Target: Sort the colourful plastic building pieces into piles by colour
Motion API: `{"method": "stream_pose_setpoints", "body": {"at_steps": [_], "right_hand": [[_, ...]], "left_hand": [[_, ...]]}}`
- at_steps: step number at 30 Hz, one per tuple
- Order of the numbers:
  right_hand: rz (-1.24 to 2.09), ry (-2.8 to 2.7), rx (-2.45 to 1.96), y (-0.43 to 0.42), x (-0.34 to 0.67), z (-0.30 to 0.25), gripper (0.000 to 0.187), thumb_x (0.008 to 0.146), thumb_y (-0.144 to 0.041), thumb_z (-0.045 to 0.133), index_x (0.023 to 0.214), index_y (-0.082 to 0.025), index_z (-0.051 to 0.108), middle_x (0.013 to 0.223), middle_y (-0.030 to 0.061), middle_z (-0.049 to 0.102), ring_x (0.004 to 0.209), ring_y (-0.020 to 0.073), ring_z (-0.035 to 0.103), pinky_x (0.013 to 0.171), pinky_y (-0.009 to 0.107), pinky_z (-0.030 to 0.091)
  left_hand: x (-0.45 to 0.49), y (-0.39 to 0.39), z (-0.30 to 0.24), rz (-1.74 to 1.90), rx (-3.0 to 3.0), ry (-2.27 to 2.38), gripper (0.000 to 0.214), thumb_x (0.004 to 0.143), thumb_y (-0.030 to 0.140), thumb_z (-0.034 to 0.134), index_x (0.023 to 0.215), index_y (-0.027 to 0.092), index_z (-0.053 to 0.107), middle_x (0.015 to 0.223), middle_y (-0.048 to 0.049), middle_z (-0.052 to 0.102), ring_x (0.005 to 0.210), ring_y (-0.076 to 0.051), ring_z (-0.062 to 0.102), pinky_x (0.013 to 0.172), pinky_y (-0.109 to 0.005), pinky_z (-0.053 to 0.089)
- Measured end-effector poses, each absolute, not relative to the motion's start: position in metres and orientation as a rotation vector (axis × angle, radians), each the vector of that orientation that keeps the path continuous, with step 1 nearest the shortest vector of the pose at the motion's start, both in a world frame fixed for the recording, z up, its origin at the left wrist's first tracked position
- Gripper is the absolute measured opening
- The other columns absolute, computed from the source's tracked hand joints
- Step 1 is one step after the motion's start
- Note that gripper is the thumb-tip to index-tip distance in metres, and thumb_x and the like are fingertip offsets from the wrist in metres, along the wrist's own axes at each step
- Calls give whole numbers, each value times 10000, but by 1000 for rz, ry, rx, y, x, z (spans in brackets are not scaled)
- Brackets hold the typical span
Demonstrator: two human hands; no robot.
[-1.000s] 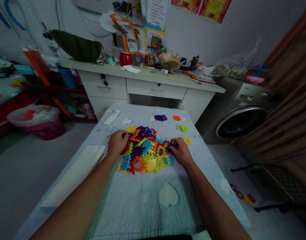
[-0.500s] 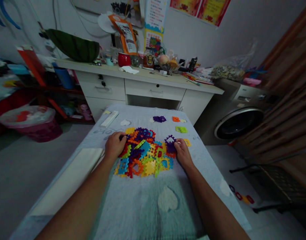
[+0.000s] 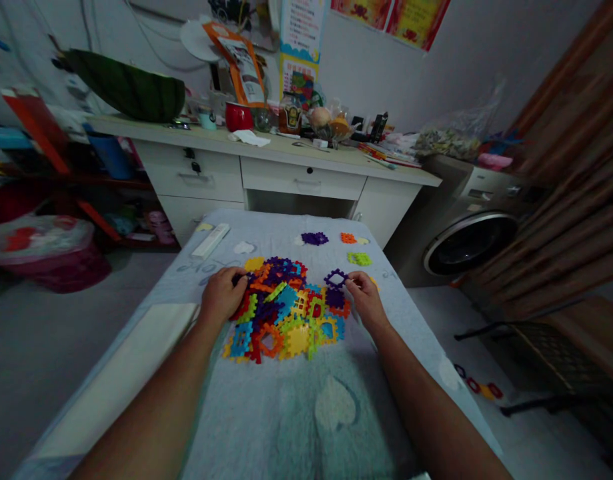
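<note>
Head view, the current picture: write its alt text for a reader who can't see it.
A person's right hand pinches a purple toothed frame at the right of a heap of colorful toothed pieces, the left hand at its left edge. More pieces lie farther back on the cloth-covered table; beyond are a white desk and washing machine.

A lived-in home room, with a washing machine (image 3: 469, 223), brown curtain (image 3: 556, 180) and cluttered white cabinet (image 3: 196, 170).

1 head-worn camera looks forward and down, close over the table (image 3: 266, 413), facing the white desk (image 3: 281, 172).
</note>
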State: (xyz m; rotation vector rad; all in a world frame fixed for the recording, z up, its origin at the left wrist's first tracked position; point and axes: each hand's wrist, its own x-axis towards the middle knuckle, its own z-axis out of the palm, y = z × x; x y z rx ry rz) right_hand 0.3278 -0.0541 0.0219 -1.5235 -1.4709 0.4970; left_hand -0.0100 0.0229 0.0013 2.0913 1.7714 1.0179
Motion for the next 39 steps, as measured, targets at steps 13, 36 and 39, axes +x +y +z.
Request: {"method": "stream_pose_setpoints", "body": {"at_steps": [13, 36, 39], "right_hand": [[444, -1307, -1575, 74, 314, 34, 89, 659, -200, 596, 738, -202, 554, 723, 0, 605, 690, 167, 573, 682, 304, 483], [439, -1889, -1699, 57, 337, 51, 189, 721, -173, 645, 909, -191, 657, 885, 25, 674, 750, 156, 600, 726, 294, 471], [571, -2119, -1652, 14, 350, 56, 431, 644, -252, 774, 1055, -219, 652, 972, 38, 676, 812, 178, 612, 739, 304, 478]], "left_hand": [[-10, 24, 0, 1009, 2135, 1777, 276, 848, 355, 458, 955, 196, 657, 1007, -85, 687, 969, -247, 617, 909, -376, 465], [-11, 23, -1, 1030, 2110, 1756, 257, 845, 352, 468, 952, 215, 656, 1008, -68, 690, 981, -242, 619, 913, -370, 466], [-11, 23, 0, 1021, 2105, 1768, 265, 837, 356, 471, 951, 208, 659, 1006, -77, 689, 977, -248, 619, 904, -371, 470]]}}
